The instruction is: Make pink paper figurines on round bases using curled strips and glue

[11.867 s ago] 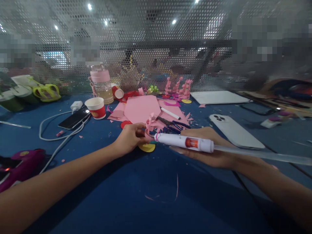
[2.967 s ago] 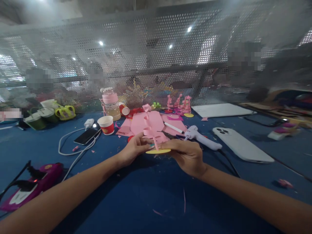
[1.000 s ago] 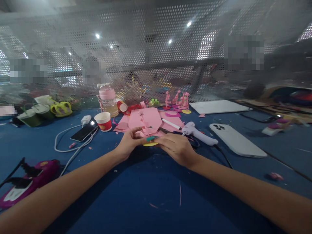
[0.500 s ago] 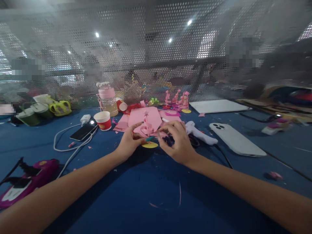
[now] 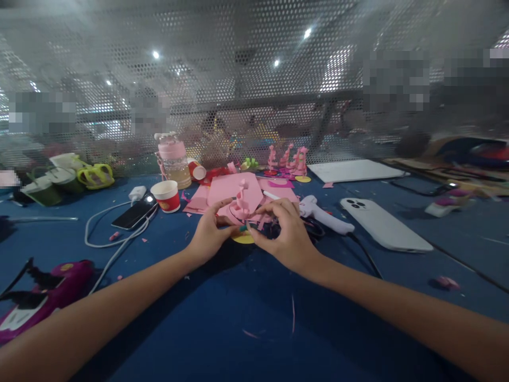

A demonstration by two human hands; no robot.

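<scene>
The pink paper curl [image 5: 240, 193] rises roughly upright between your two hands, above the yellow disc [image 5: 244, 237] on the counter [image 5: 199, 329]. Its strip is already shaped, with a small pink topper at its head, so you seem well along with this piece. It is not yet standing free; whether its foot is fastened to the disc is hidden by your fingers, so you can't judge what work is left there.

Your left hand [image 5: 209, 231] curves round one side of the curl's base, your right hand [image 5: 292, 236] round the other. In each grip thumb and forefinger stand apart, and you cannot tell if either is pinching the paper or merely framing it. A small teal bit shows by your left thumb.

Behind lies a pink sheet [image 5: 226, 185]; farther back stand similar pink paper spirals [image 5: 301, 162]. The white glue gun [image 5: 326, 216] rests just beside your right hand.
</scene>
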